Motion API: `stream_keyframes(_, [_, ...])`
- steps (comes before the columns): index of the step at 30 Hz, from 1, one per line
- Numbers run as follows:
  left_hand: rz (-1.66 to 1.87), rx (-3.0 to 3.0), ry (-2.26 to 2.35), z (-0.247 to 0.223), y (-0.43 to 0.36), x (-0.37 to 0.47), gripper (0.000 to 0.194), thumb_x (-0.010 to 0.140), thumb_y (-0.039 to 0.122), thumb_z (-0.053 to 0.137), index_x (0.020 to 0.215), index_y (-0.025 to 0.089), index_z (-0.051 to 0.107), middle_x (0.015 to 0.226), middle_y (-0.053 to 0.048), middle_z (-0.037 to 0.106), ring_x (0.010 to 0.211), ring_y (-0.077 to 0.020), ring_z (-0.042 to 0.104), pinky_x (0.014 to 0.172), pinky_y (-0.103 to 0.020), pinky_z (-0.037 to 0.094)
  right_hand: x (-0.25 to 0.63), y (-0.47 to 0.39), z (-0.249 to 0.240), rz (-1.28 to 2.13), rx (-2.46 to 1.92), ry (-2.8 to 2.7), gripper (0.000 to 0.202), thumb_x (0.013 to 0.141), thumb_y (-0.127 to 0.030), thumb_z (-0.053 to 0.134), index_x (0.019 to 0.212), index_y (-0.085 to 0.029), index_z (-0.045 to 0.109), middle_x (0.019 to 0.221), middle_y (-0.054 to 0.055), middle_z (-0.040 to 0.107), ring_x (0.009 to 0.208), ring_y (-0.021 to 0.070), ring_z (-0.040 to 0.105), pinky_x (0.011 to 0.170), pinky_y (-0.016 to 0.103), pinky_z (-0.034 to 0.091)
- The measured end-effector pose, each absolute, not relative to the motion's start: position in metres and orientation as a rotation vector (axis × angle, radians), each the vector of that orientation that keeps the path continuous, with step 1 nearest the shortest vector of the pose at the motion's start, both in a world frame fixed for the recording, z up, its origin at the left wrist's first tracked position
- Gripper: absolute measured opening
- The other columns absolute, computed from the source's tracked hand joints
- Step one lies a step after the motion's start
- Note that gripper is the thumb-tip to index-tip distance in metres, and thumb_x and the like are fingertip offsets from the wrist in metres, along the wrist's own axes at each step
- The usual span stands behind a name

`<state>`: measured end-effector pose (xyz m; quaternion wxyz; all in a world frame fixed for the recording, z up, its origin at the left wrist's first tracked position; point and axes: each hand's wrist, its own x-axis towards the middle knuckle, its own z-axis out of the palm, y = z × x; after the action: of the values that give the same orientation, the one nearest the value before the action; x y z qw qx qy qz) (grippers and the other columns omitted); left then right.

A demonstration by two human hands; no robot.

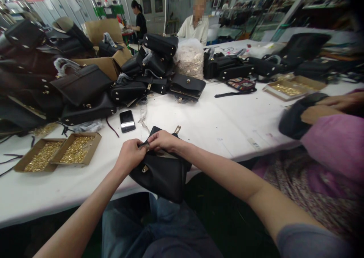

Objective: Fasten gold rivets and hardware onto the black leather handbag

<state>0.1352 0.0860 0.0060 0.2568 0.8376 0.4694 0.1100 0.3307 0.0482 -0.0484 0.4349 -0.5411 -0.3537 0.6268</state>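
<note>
A black handbag (pixel 163 176) lies tilted over the near table edge, partly above the person's lap, with a gold clasp on its front. My left hand (pixel 132 154) pinches the bag's upper rim at its left corner. Right beside it, my right hand (pixel 162 140) has its fingers closed on the same rim, the fingertips of both hands almost touching. Between them a small light spot shows, too small to make out. A gold metal buckle (pixel 178 129) sticks up behind my right hand. The bag's opening shows a pale lining under my right wrist.
Open cardboard trays (pixel 54 140) of small gold parts stand at the left. A phone (pixel 127 121) lies ahead of my hands. Black bags (pixel 82 87) are piled along the back and left. Another person's arm (pixel 327 110) rests at the right; a person sits across the table.
</note>
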Motion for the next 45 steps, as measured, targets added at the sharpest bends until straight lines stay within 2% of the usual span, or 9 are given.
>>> stream_keyframes(6, [0.341,2.272,1.267,0.004,0.084,0.133,0.025,0.090,0.037,0.069,0.090,0.018,0.084,0.083,-0.011,0.081,0.078,-0.0247,0.071,0.068,-0.034,0.040,0.331,0.047,-0.041,1.571,-1.384,-0.910,0.026,0.057,-0.012,0.086,0.081,-0.017,0.076,0.071,-0.001,0.075,0.065,0.0139,0.068,0.054,0.019,0.052])
stream_keyframes(19, [0.337,2.129,1.284,0.009,0.087,0.130,0.027,0.083,0.042,0.072,0.082,0.018,0.084,0.071,-0.006,0.077,0.074,-0.0224,0.071,0.063,-0.033,0.038,0.321,0.047,-0.026,1.434,-1.531,-0.880,0.027,0.056,-0.006,0.086,0.078,-0.015,0.073,0.063,-0.004,0.068,0.056,0.0117,0.061,0.046,0.020,0.047])
stream_keyframes(30, [0.310,2.111,1.246,0.014,0.090,0.127,0.027,0.080,0.042,0.074,0.083,0.018,0.087,0.068,-0.003,0.075,0.071,-0.0209,0.068,0.062,-0.032,0.037,0.319,0.049,-0.021,1.436,-1.582,-0.892,0.029,0.054,-0.003,0.085,0.075,-0.017,0.070,0.060,-0.003,0.068,0.055,0.0142,0.063,0.045,0.020,0.049])
stream_keyframes(36, [0.304,2.062,1.132,0.014,0.093,0.120,0.028,0.077,0.044,0.078,0.084,0.018,0.087,0.070,-0.002,0.077,0.070,-0.0196,0.065,0.060,-0.030,0.038,0.323,0.048,-0.021,1.502,-1.559,-0.947,0.026,0.054,-0.003,0.085,0.070,-0.017,0.070,0.063,-0.001,0.071,0.059,0.0163,0.068,0.049,0.021,0.055])
stream_keyframes(45, [0.288,2.006,1.016,0.012,0.099,0.112,0.034,0.078,0.048,0.080,0.086,0.016,0.087,0.071,-0.002,0.075,0.069,-0.0173,0.060,0.059,-0.029,0.037,0.323,0.042,-0.021,1.547,-1.544,-0.919,0.029,0.054,-0.005,0.086,0.077,-0.016,0.072,0.069,0.001,0.074,0.063,0.0181,0.071,0.052,0.024,0.060])
